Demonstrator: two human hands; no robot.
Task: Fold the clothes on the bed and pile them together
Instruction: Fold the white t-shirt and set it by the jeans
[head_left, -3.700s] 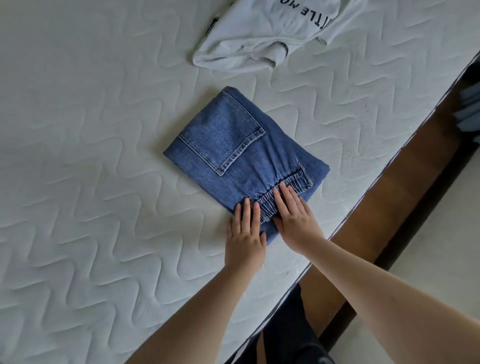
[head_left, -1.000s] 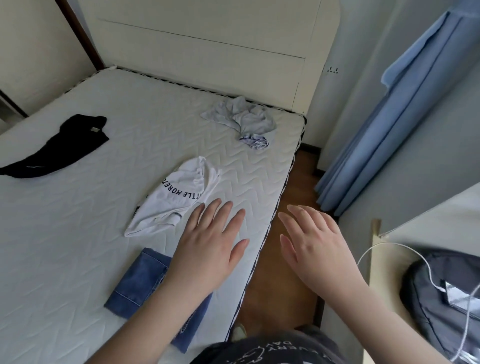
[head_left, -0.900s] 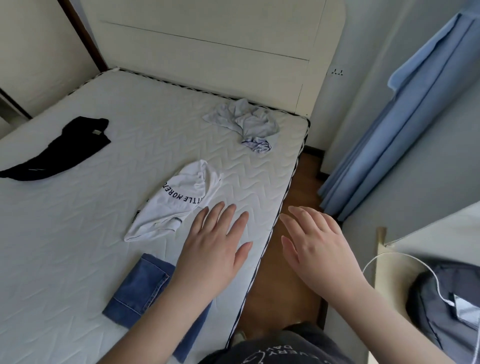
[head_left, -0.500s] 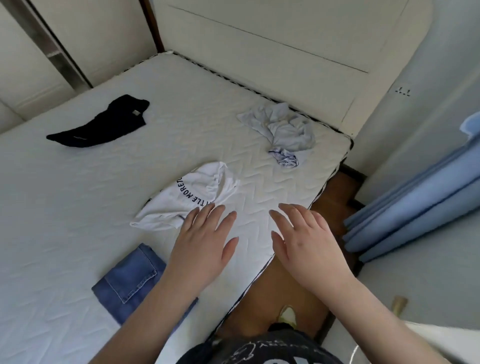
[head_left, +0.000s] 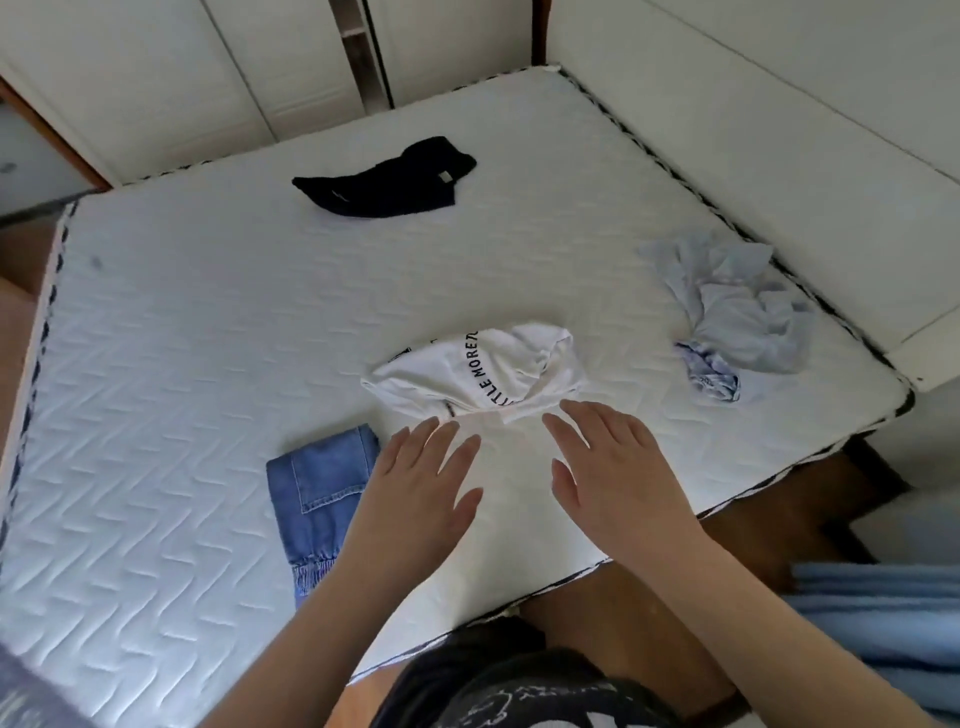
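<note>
Folded blue jeans (head_left: 319, 499) lie on the white quilted mattress (head_left: 182, 364) near its front edge, partly hidden by my left forearm. A crumpled white shirt with black lettering (head_left: 478, 371) lies in the middle of the bed. My left hand (head_left: 421, 493) and my right hand (head_left: 618, 473) hover just in front of that shirt, fingers straight and spread, holding nothing. A black garment (head_left: 384, 179) lies farther back. A crumpled pale blue garment (head_left: 737, 312) sits at the right, by the headboard.
A white headboard (head_left: 779, 130) runs along the right side and white wardrobe doors (head_left: 208, 78) stand behind the bed. Brown wooden floor (head_left: 649, 639) shows past the mattress's front edge. Blue fabric (head_left: 883, 618) hangs at the lower right.
Both hands left the folded jeans and moved forward and left over the mattress, stopping just short of the white shirt. The view swung left, bringing the wardrobe into sight.
</note>
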